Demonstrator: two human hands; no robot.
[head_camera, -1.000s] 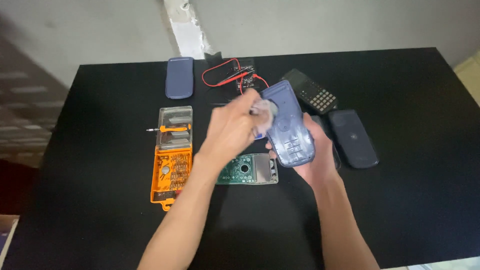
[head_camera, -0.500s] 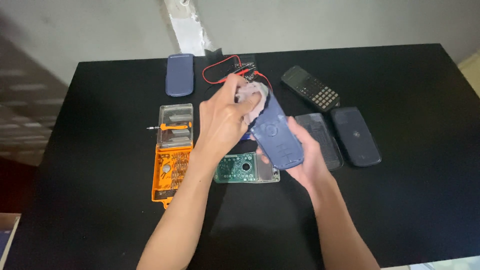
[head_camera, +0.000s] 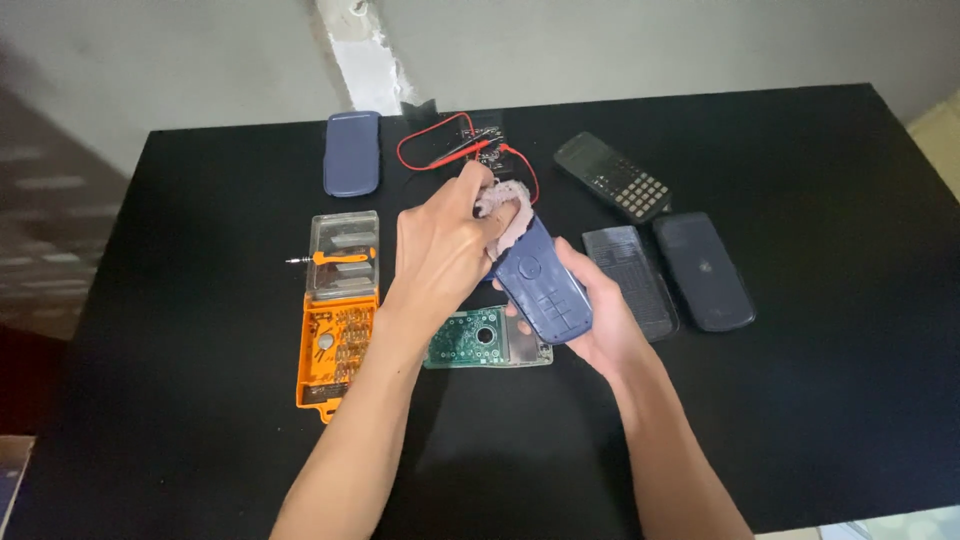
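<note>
Holding a blue calculator shell (head_camera: 540, 282) in my right hand (head_camera: 590, 325), fingers closed under it — long axis slanting from upper left to lower right, above the black table (head_camera: 830, 400). My left hand (head_camera: 440, 250) grips a pinkish cloth (head_camera: 503, 212) against its top end. Counted — one green circuit board (head_camera: 478, 338), one orange bit case (head_camera: 338, 320).

- Blue calculator casing (head_camera: 540, 285): dark blue, elongated, rounded ends, moulded recesses on the upturned face. Held tilted above the green circuit board (head_camera: 478, 338), lower end just over the board's right edge, upper end pointing away from it.
- Cloth (head_camera: 503, 215): small, pinkish-grey, crumpled. Pressed against the casing's upper end, beyond the circuit board.
</note>
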